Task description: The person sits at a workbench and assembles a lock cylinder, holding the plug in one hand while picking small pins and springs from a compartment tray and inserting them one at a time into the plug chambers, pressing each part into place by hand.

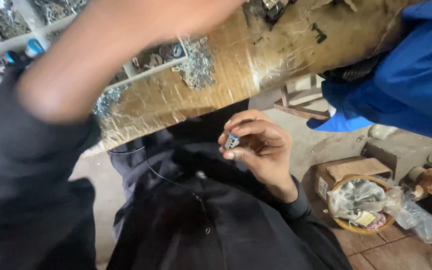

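My right hand (261,150) is held up over my lap, below the table edge. Its thumb and fingers pinch a small silver metal piece with a blue cap (232,140). My left forearm (116,45), bare and blurred, reaches up across the top left over the table. Its hand is cut off by the top edge of the frame. A black sleeve (21,165) covers the upper part of that arm.
A brown table top (256,55) wrapped in clear film carries a white compartment tray (141,72) of small metal parts, with loose ones (198,65) beside it. A person in blue (416,70) stands at the right. On the floor are a basket of plastic bags (361,205) and a cardboard box (346,170).
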A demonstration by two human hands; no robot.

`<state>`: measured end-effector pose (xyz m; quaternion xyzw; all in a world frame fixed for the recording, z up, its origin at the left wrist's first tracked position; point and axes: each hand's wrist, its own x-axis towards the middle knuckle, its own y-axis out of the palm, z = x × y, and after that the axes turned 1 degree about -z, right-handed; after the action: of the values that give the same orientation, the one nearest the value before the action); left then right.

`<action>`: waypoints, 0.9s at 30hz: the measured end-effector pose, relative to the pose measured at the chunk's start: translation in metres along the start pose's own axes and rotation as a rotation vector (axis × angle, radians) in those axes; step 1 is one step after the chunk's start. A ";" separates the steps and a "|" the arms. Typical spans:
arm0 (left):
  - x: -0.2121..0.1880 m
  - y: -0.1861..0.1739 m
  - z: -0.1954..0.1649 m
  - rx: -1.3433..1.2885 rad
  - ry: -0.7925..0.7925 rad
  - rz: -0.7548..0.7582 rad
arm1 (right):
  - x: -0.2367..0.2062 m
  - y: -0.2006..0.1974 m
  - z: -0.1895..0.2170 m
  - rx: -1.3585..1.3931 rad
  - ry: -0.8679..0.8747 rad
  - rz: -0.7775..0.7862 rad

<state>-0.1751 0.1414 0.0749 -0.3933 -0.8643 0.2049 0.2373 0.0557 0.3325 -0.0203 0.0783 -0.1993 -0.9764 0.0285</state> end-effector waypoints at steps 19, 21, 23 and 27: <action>-0.155 0.082 -0.044 -0.023 -0.511 -0.312 | 0.044 0.000 0.020 -0.014 -0.129 -0.045; -0.117 0.097 -0.034 -0.066 -0.214 -0.382 | 0.042 -0.013 0.030 -0.011 -0.297 -0.086; -0.086 0.108 -0.026 0.080 -0.165 -0.515 | 0.044 -0.024 0.034 0.001 -0.405 -0.180; -0.071 0.119 -0.016 0.243 -0.304 -0.443 | 0.061 -0.031 0.010 -0.012 -0.390 -0.309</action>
<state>-0.0558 0.1612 0.0064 -0.1286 -0.9239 0.3066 0.1895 -0.0064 0.3599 -0.0323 -0.0823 -0.1810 -0.9670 -0.1594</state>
